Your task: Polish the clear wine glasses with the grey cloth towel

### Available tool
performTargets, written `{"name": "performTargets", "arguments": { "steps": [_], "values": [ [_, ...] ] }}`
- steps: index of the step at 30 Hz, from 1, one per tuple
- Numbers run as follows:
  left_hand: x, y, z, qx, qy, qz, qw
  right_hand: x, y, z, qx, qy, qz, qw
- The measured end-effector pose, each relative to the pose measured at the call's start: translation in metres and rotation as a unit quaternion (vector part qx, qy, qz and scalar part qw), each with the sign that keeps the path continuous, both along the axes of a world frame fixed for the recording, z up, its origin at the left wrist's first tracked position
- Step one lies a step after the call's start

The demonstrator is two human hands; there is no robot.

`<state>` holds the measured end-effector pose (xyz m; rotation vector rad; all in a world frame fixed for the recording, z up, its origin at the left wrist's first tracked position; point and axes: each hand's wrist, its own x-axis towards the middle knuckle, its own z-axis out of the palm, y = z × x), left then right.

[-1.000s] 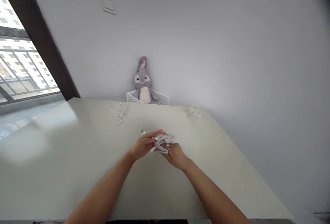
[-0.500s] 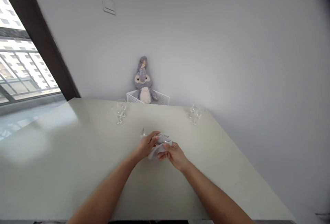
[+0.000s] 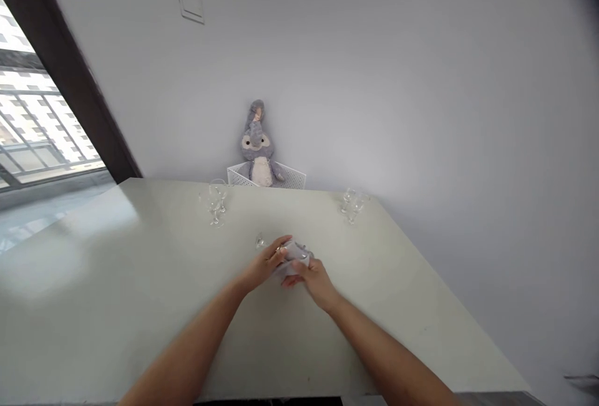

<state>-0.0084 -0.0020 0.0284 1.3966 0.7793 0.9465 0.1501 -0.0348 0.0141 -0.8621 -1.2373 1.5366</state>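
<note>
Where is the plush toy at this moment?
In the head view, the plush toy sits against a white basket behind the far edge of the table.

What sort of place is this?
Probably a room in an apartment building: a railing with tower blocks beyond the window, a grey plush toy by a white wire basket, and a pale table with stemmed glasses.

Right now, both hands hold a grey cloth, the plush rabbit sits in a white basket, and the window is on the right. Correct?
No: the head view shows the window on the left, not the right. The left hand and right hand hold the cloth, and the plush rabbit sits in the white basket.
</note>
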Motion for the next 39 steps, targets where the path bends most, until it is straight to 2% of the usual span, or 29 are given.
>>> {"name": "performTargets", "arguments": {
  "steps": [2, 4, 7, 9, 11, 13, 15, 18, 21, 24, 27, 29, 31, 33, 34, 36, 39],
  "values": [
    [0.0, -0.003, 0.005, 0.006, -0.007, -0.029, 1.0, 0.002, 0.003, 0.001, -0.069, 0.096, 0.005, 0.993],
    [-0.001, -0.004, 0.007, 0.019, 0.003, -0.028, 0.999, 0.002, 0.003, 0.002, -0.09, 0.127, 0.013, 0.988],
    [0.001, -0.001, 0.003, 0.015, 0.017, 0.005, 1.0, -0.003, -0.004, 0.0, -0.002, 0.002, -0.011, 1.0],
    [0.003, 0.001, -0.002, -0.014, 0.013, 0.008, 1.0, -0.006, -0.009, -0.001, 0.081, -0.118, -0.05, 0.988],
    [0.006, 0.002, -0.007, -0.039, 0.004, 0.01, 0.999, -0.006, -0.01, -0.001, 0.111, -0.175, -0.07, 0.976],
    [0.008, 0.001, -0.009, -0.027, 0.001, 0.026, 0.999, -0.005, -0.006, 0.001, 0.058, -0.122, -0.067, 0.989],
    [0.009, 0.0, -0.009, 0.009, 0.013, 0.031, 0.999, -0.002, 0.0, 0.003, -0.039, 0.008, -0.054, 0.998],
    [0.006, -0.002, -0.006, 0.059, 0.059, 0.021, 0.996, -0.001, 0.003, 0.004, -0.132, 0.156, -0.024, 0.979],
    [0.002, -0.003, -0.002, 0.099, 0.139, 0.03, 0.985, -0.006, -0.001, 0.002, -0.099, 0.148, -0.004, 0.984],
    [0.002, -0.004, -0.001, 0.133, 0.22, 0.035, 0.966, -0.007, -0.003, -0.002, -0.001, 0.035, -0.046, 0.998],
    [0.004, -0.004, -0.003, 0.18, 0.299, 0.073, 0.934, 0.001, 0.003, -0.004, 0.068, -0.112, -0.09, 0.987],
    [0.003, -0.003, -0.003, 0.265, 0.357, 0.135, 0.885, 0.008, 0.009, -0.003, 0.083, -0.151, -0.115, 0.978],
    [0.0, -0.002, -0.001, 0.38, 0.401, 0.192, 0.812, 0.013, 0.014, 0.0, 0.06, -0.106, -0.118, 0.986],
    [-0.004, 0.0, 0.002, 0.468, 0.43, 0.211, 0.743, 0.016, 0.016, 0.002, 0.013, -0.017, -0.092, 0.995],
    [-0.006, 0.001, 0.003, 0.492, 0.442, 0.209, 0.721, 0.016, 0.017, 0.002, -0.011, 0.021, -0.075, 0.997],
    [-0.01, 0.005, 0.004, 0.508, 0.465, 0.189, 0.7, 0.017, 0.017, 0.001, -0.044, 0.058, -0.043, 0.996],
    [-0.015, 0.01, 0.001, 0.496, 0.483, 0.14, 0.708, 0.023, 0.019, 0.0, -0.036, 0.036, 0.019, 0.999]
  ]
}}
